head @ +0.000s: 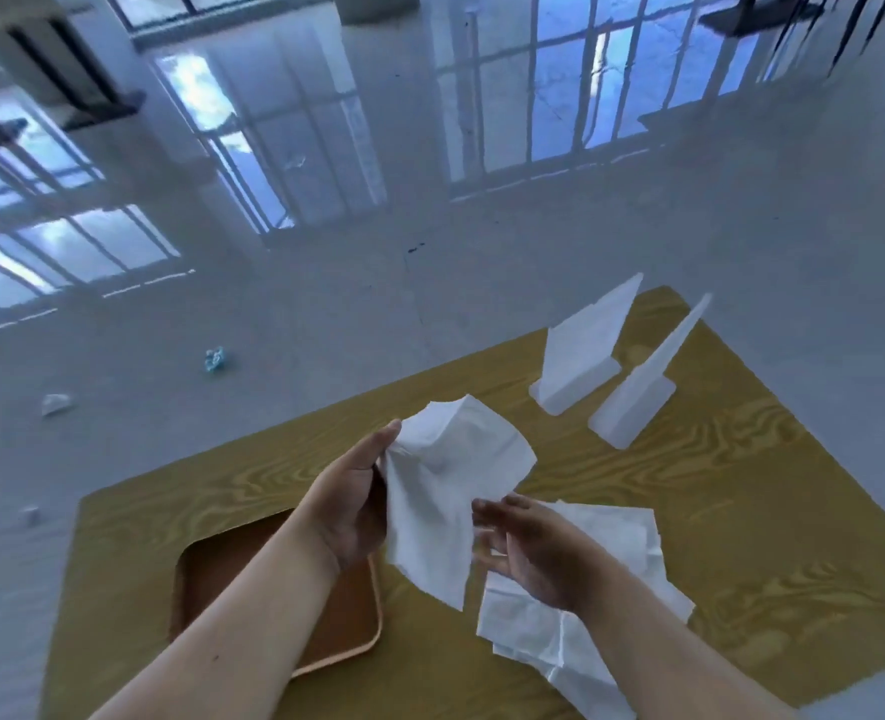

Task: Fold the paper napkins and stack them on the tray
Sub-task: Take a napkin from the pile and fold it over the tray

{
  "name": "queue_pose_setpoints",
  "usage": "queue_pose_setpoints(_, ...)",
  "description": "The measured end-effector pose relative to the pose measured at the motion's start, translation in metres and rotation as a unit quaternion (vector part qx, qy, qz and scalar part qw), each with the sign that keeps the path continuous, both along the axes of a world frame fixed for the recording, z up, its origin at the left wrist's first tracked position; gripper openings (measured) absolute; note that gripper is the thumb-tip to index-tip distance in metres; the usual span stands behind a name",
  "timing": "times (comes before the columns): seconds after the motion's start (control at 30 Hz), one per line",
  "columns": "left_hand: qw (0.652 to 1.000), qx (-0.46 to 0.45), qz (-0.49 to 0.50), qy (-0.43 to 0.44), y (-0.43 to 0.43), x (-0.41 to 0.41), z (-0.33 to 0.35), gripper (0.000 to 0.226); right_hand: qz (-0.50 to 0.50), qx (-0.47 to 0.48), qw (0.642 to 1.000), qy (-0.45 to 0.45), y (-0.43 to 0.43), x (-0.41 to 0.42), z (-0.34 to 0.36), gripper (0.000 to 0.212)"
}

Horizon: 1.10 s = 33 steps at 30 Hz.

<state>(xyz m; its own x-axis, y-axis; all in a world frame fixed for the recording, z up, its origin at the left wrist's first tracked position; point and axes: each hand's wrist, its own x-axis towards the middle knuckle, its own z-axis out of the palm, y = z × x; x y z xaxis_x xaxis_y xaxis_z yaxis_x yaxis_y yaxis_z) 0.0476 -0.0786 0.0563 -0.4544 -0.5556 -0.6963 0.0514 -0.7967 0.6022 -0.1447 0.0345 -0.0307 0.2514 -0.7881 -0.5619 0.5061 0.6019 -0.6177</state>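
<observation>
One napkin (pixel 445 491) hung in the air above the counter (pixel 741 511) — thin, limp paper, creased, likely to tear or crumple under a hard pull. Best taken by its corners or edges, judging by the sag. Left hand (pixel 352 501) was closed on its upper left edge, thumb up, forearm reaching over the tray (pixel 196 579), which looked bare where visible. Right hand (pixel 533 548) was open, fingers spread and blurred, palm toward the sheet's right side — holding nothing, as far as could be seen. Beneath it, a loose pile of napkins (pixel 585 615) lay on the counter. Two white stands (pixel 601 366) stood well apart at the far side.
</observation>
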Motion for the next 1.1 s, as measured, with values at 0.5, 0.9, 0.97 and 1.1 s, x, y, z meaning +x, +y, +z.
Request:
queue_pose_setpoints(0.5, 0.975, -0.092, 0.163, -0.117, -0.014, 0.201, -0.001, 0.018, 0.062, 0.02, 0.992, 0.108, -0.106, 0.132, 0.053, 0.024)
queue_pose_setpoints(0.9, 0.981, -0.134, 0.086, -0.108, -0.012, 0.283, 0.006, 0.027, 0.085, -0.016, 0.981, 0.172, -0.121, 0.183, 0.078, 0.034)
queue_pose_setpoints(0.97, 0.971, -0.17, 0.067, -0.151, -0.014, 0.286, 0.01, 0.031, 0.085, -0.048, 0.971, 0.219, -0.124, 0.182, 0.082, 0.037)
queue_pose_setpoints(1.1, 0.938, -0.241, 0.026, -0.248, -0.017, 0.284, 0.018, 0.05, 0.145, -0.152, 0.91, 0.358, -0.122, 0.177, 0.087, 0.048)
